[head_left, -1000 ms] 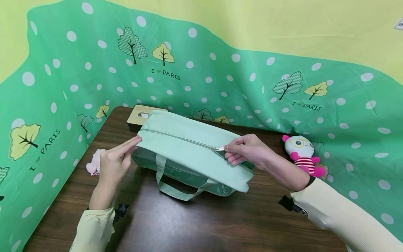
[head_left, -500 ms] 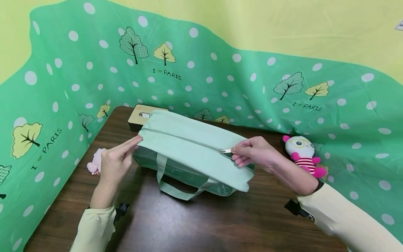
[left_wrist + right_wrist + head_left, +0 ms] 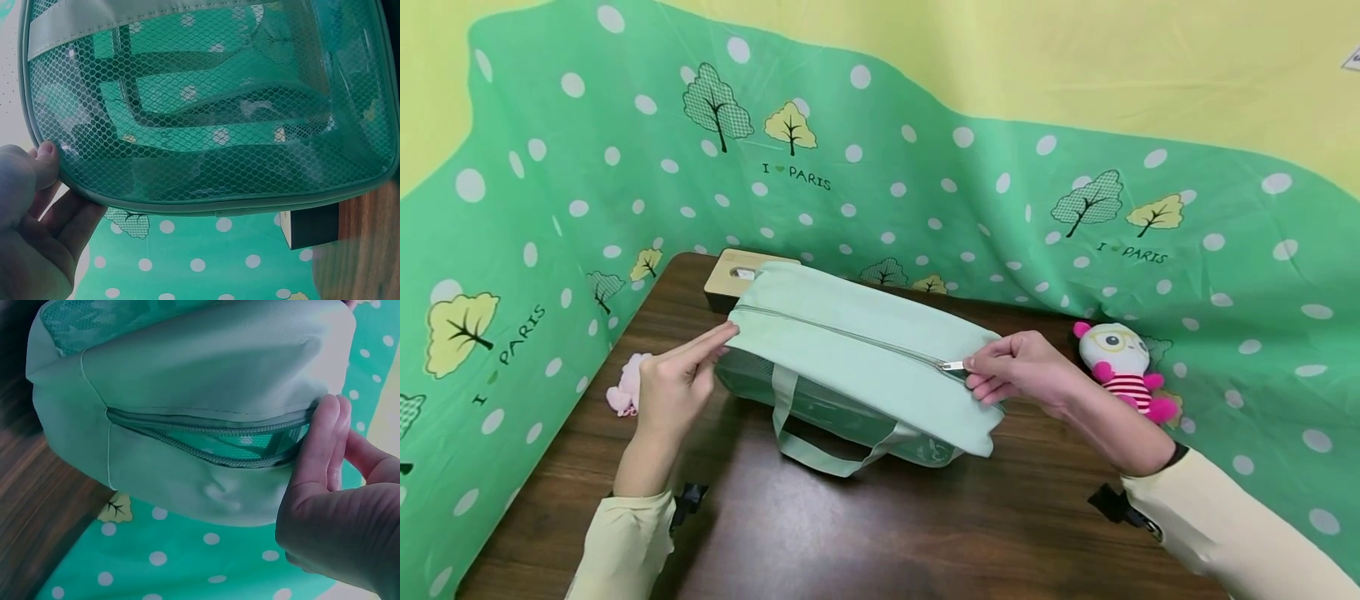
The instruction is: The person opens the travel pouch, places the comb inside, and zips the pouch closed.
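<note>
A mint-green bag [image 3: 850,333] with see-through mesh sides and a strap handle [image 3: 827,457] stands on the table. My right hand [image 3: 1026,371] pinches the metal zipper pull [image 3: 953,365] on the bag's top. To the left of the pull the zipper is closed; a gap [image 3: 250,442] between its teeth shows in the right wrist view. At the bag's left end my left hand [image 3: 677,379] pinches the top edge. Seen from the left wrist, the left thumb [image 3: 47,164] lies on the mesh side's corner, with the other fingers behind the edge.
Behind the bag's left end is a black box with a wooden top [image 3: 730,275]. A small pink plush [image 3: 627,385] lies by the left hand. A panda doll in a striped shirt [image 3: 1123,375] sits at the right, against the green dotted cloth [image 3: 887,192]. The table [image 3: 850,542] is dark wood.
My right hand has drawn the zipper pull rightward and a little toward me along the bag's top, and the zipper's open gap has shortened. The left hand keeps its place on the bag.
</note>
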The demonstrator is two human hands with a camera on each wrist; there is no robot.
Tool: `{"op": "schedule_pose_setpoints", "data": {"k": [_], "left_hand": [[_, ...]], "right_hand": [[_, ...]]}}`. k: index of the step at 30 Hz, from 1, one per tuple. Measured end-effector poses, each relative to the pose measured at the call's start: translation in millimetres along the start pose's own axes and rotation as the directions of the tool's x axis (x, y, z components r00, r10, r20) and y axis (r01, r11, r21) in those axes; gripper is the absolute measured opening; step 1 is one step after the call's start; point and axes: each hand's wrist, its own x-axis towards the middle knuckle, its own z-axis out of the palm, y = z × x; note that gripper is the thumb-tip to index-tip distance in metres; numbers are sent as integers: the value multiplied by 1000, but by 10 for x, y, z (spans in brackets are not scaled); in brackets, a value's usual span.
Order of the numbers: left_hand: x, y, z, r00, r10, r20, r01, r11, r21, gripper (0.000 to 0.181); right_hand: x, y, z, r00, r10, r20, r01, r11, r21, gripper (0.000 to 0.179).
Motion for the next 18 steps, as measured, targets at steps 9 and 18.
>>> {"op": "schedule_pose_setpoints", "data": {"k": [9,18], "left_hand": [[-2,-12,5,1000,-21,-5,21,1000,-4,34],[2,-9,7,1000,-21,-1,21,1000,-7,34]], "right_hand": [[-30,78,-89,1000,-8,12,8,1000,-13,24],[-62,154,-164,999,-28,16,28,1000,2,15]]}}
